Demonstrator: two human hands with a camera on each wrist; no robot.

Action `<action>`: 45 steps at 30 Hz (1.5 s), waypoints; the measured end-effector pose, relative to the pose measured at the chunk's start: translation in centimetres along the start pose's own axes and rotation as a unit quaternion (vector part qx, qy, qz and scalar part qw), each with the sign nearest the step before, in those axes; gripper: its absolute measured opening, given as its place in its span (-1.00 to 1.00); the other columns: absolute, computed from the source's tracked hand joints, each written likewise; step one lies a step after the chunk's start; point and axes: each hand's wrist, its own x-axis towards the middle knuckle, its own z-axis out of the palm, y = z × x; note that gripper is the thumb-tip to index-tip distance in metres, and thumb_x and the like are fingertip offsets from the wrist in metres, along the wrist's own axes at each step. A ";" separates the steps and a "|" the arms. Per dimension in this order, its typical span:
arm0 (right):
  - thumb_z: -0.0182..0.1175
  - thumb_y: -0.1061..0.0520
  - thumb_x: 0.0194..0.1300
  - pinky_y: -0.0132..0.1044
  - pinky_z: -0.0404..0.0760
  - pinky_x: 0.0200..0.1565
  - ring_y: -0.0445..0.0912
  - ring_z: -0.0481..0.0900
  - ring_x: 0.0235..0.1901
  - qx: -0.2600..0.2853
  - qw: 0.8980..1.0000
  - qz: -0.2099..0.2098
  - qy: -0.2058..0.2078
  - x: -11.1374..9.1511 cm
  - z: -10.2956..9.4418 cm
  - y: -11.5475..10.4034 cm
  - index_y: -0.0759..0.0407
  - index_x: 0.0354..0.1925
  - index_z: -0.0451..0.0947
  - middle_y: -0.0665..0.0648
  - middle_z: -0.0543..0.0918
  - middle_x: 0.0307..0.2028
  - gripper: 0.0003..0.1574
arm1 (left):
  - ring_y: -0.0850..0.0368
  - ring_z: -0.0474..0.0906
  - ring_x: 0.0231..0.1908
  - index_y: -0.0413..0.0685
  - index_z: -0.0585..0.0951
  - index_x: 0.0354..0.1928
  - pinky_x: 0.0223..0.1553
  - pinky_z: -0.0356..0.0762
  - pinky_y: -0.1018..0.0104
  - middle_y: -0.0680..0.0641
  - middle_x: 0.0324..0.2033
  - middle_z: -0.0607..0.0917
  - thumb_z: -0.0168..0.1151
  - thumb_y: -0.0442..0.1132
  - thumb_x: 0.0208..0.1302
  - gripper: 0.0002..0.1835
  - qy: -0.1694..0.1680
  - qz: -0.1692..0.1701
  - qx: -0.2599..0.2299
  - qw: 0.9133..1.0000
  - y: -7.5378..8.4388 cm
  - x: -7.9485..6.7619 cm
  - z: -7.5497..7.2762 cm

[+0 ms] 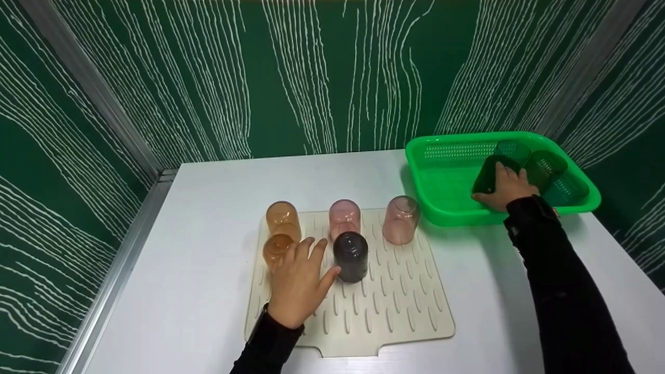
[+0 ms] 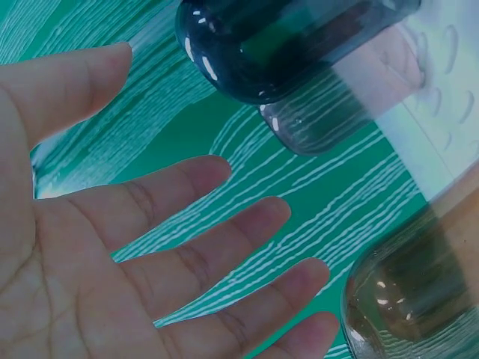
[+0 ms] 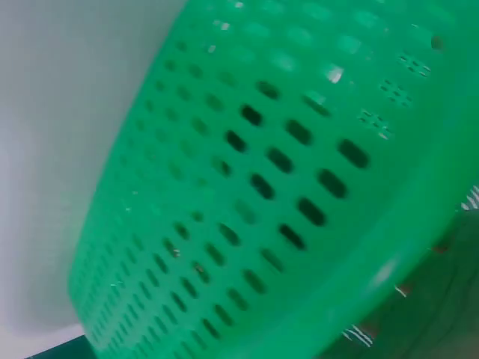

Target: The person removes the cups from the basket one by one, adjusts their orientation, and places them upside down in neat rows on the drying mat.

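My left hand (image 1: 298, 283) hovers over the beige drying mat (image 1: 384, 322), fingers spread and nothing held. Its thumb tip is beside an upside-down dark grey glass (image 1: 351, 257); its fingertips overlap the nearer amber glass (image 1: 278, 248) in the head view. The left wrist view shows open space between the palm (image 2: 45, 284) and the dark glass (image 2: 299, 45). Over in the green basket (image 1: 441, 217), my right hand (image 1: 506, 189) grips a dark glass (image 1: 487, 174), thumb on the left and fingers over its top. The right wrist view shows only the basket's perforated side (image 3: 224, 224).
Another amber glass (image 1: 282, 214), a pink glass (image 1: 344, 214) and a pale pink glass (image 1: 401, 221) stand upside down along the mat's far edge. More tinted glasses (image 1: 566, 189) lie in the basket's right end. A green patterned wall (image 1: 332, 78) closes off the white table's (image 1: 171, 291) back.
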 end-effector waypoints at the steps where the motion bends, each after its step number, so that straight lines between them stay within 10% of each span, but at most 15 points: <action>1: 0.14 -0.34 0.29 0.55 -0.10 0.25 0.58 -0.33 0.38 -0.001 1.000 0.001 0.003 0.0 0.0 0.0 0.43 0.50 -0.40 0.64 -0.12 0.42 0.36 | -0.22 0.50 0.16 -0.03 0.56 0.20 0.14 0.48 -0.14 -0.21 0.14 0.60 0.26 0.18 0.22 -0.39 0.000 0.001 0.000 1.000 0.0 0.0 0.0; 8: 0.18 0.00 0.34 0.40 -0.08 0.36 0.55 -0.07 0.37 -0.070 0.995 -0.025 0.063 -0.2 0.1 -0.4 0.58 0.37 0.09 0.70 0.20 0.27 -0.08 | -0.21 0.50 0.16 -0.03 0.57 0.19 0.11 0.49 -0.14 -0.21 0.12 0.61 0.25 0.19 0.23 -0.40 0.007 0.008 0.004 1.000 0.0 0.0 -0.1; 14: 0.09 0.28 0.33 0.33 0.08 0.35 0.46 0.51 -0.12 -0.106 0.987 -0.071 0.100 -0.4 0.1 -0.6 0.51 -0.29 0.54 0.50 0.62 -0.42 -0.77 | -0.20 0.51 0.15 -0.02 0.57 0.19 0.11 0.48 -0.12 -0.20 0.11 0.62 0.24 0.18 0.23 -0.41 0.008 0.009 0.004 1.000 0.1 -0.1 -0.1; 23: -0.02 0.35 0.36 0.19 0.54 -0.33 0.26 0.57 -0.46 -0.060 0.996 -0.039 0.059 -0.5 0.3 -0.4 0.40 -0.34 0.55 0.43 0.61 -0.46 -0.79 | -0.21 0.51 0.14 -0.04 0.57 0.17 0.08 0.49 -0.13 -0.21 0.09 0.63 0.27 0.14 0.22 -0.43 0.011 0.013 0.005 1.000 0.1 -0.2 0.1; 45: -0.06 0.18 0.46 0.23 0.48 -0.32 0.34 0.55 -0.40 -0.067 0.992 -0.065 0.087 -1.5 0.5 -0.9 0.45 -0.16 0.43 0.46 0.54 -0.41 -0.70 | -0.19 0.53 0.12 -0.03 0.59 0.15 0.05 0.51 -0.12 -0.20 0.06 0.64 0.29 0.16 0.20 -0.42 0.023 0.019 0.006 1.000 0.2 -0.3 -0.2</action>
